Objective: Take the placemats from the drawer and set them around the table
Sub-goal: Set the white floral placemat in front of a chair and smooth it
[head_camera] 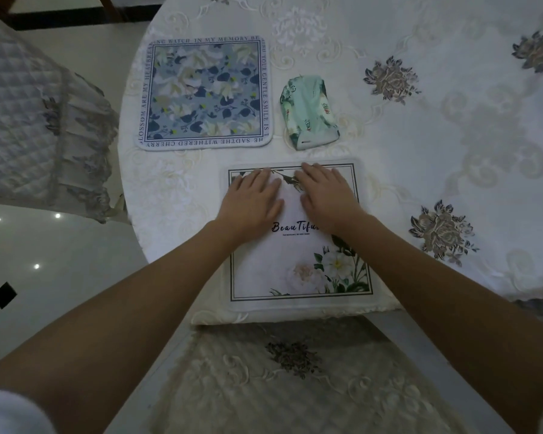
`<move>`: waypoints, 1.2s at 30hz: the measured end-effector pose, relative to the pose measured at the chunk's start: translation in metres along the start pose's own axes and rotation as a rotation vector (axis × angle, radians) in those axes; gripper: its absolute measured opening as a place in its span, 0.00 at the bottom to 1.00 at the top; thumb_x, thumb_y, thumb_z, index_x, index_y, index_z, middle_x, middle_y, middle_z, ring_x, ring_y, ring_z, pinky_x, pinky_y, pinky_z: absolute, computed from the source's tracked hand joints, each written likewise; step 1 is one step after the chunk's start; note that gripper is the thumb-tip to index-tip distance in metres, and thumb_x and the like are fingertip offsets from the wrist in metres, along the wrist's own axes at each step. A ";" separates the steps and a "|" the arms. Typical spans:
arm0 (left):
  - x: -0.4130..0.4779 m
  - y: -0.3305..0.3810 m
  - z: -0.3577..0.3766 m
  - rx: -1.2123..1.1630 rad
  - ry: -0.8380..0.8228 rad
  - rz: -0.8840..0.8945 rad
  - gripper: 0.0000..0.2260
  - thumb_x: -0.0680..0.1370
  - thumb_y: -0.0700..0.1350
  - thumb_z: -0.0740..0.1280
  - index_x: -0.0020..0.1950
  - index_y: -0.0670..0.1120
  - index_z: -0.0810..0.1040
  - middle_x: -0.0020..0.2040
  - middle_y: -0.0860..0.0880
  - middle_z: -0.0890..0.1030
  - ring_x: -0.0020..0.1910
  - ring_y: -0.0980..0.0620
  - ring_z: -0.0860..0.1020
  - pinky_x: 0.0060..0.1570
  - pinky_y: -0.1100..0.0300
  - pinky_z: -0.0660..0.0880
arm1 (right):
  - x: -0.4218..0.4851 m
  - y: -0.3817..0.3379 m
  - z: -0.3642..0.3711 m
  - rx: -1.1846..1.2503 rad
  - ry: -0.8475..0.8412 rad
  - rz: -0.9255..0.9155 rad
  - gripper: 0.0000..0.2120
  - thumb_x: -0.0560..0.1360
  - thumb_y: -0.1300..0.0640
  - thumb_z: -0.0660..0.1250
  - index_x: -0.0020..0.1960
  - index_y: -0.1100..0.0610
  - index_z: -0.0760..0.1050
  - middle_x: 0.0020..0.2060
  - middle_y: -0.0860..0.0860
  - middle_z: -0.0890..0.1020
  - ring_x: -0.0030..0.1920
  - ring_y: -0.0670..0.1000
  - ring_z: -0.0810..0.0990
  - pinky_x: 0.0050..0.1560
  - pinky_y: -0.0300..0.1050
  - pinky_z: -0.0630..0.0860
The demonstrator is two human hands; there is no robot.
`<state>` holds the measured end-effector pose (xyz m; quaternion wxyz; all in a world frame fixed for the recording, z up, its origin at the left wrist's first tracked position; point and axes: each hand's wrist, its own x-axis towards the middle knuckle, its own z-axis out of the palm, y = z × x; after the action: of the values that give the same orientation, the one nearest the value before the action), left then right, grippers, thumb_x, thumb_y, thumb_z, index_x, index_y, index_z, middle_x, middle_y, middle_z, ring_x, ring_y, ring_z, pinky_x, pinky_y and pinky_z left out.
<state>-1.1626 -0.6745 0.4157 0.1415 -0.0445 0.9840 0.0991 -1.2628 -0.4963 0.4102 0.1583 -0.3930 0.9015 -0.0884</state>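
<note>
Pressed flat, palms down and fingers spread, on the far half of the white placemat (298, 270): left hand (251, 198) and right hand (325, 195), side by side, grasping nothing. Lay at the near edge of the round table (452, 136), on a pale embroidered tablecloth (389, 32). Printed "Beau Tifu…" in script, last letters hidden under the right wrist; small line beneath too tiny to read; white flowers in the near right corner. Farther left, apart: blue floral placemat (204, 92), border lettering reading in part "IN MY MEMORY", "YOUR GENTLE SMILE IS", "WITHERED CHERRY". Just beside it, a green tissue pack (309, 112), label unreadable.
</note>
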 end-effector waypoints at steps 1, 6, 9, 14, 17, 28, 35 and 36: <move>-0.003 -0.009 0.000 -0.003 0.004 -0.015 0.26 0.84 0.57 0.49 0.79 0.48 0.60 0.81 0.44 0.57 0.80 0.44 0.55 0.77 0.44 0.53 | -0.004 0.008 -0.001 0.000 0.013 0.021 0.26 0.81 0.54 0.57 0.78 0.57 0.60 0.78 0.56 0.60 0.78 0.58 0.57 0.77 0.59 0.54; -0.027 -0.051 -0.005 -0.061 0.036 -0.107 0.29 0.82 0.59 0.48 0.78 0.47 0.63 0.79 0.42 0.61 0.78 0.42 0.59 0.74 0.46 0.59 | -0.034 0.043 -0.011 0.026 0.029 0.131 0.28 0.81 0.54 0.58 0.78 0.61 0.58 0.77 0.60 0.60 0.77 0.61 0.58 0.76 0.55 0.55; -0.041 -0.058 0.000 -0.055 -0.004 -0.117 0.30 0.82 0.60 0.47 0.78 0.44 0.65 0.78 0.40 0.62 0.77 0.41 0.61 0.75 0.47 0.60 | -0.057 0.046 -0.011 0.045 -0.006 0.134 0.28 0.81 0.53 0.58 0.78 0.61 0.56 0.78 0.59 0.58 0.78 0.59 0.55 0.77 0.52 0.52; -0.092 -0.027 0.014 -0.120 0.001 -0.094 0.29 0.81 0.59 0.47 0.72 0.43 0.72 0.74 0.41 0.69 0.73 0.41 0.66 0.66 0.45 0.71 | -0.116 0.022 0.007 0.118 -0.015 0.166 0.29 0.82 0.51 0.59 0.79 0.61 0.56 0.79 0.57 0.57 0.79 0.57 0.54 0.76 0.49 0.52; -0.135 -0.007 0.025 -0.137 -0.023 -0.080 0.30 0.81 0.60 0.47 0.71 0.44 0.73 0.75 0.41 0.69 0.73 0.42 0.67 0.65 0.47 0.72 | -0.162 0.009 0.025 0.135 -0.014 0.179 0.30 0.81 0.50 0.60 0.79 0.61 0.57 0.78 0.57 0.58 0.78 0.57 0.55 0.76 0.49 0.54; -0.203 0.052 0.047 -0.156 -0.075 -0.056 0.30 0.80 0.62 0.48 0.72 0.47 0.74 0.76 0.41 0.69 0.73 0.41 0.68 0.70 0.48 0.67 | -0.240 -0.041 0.049 0.133 -0.052 0.163 0.30 0.80 0.43 0.50 0.77 0.56 0.62 0.77 0.54 0.62 0.77 0.55 0.59 0.75 0.56 0.62; -0.215 0.072 0.045 -0.102 -0.099 -0.148 0.36 0.76 0.64 0.40 0.74 0.49 0.70 0.78 0.43 0.64 0.76 0.44 0.64 0.70 0.48 0.64 | -0.239 -0.058 0.050 0.076 -0.092 0.098 0.30 0.79 0.44 0.48 0.76 0.57 0.64 0.77 0.54 0.64 0.77 0.56 0.61 0.76 0.55 0.60; -0.220 0.066 0.046 -0.108 -0.086 -0.156 0.36 0.76 0.64 0.40 0.74 0.49 0.71 0.78 0.43 0.64 0.76 0.44 0.64 0.70 0.48 0.64 | -0.243 -0.053 0.050 0.073 -0.083 0.116 0.29 0.80 0.44 0.49 0.76 0.57 0.64 0.76 0.54 0.65 0.76 0.56 0.62 0.75 0.53 0.59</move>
<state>-0.9473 -0.5874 0.4478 0.1884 -0.1245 0.9637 0.1427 -1.0537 -0.3548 0.4310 0.2147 -0.3375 0.9115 -0.0955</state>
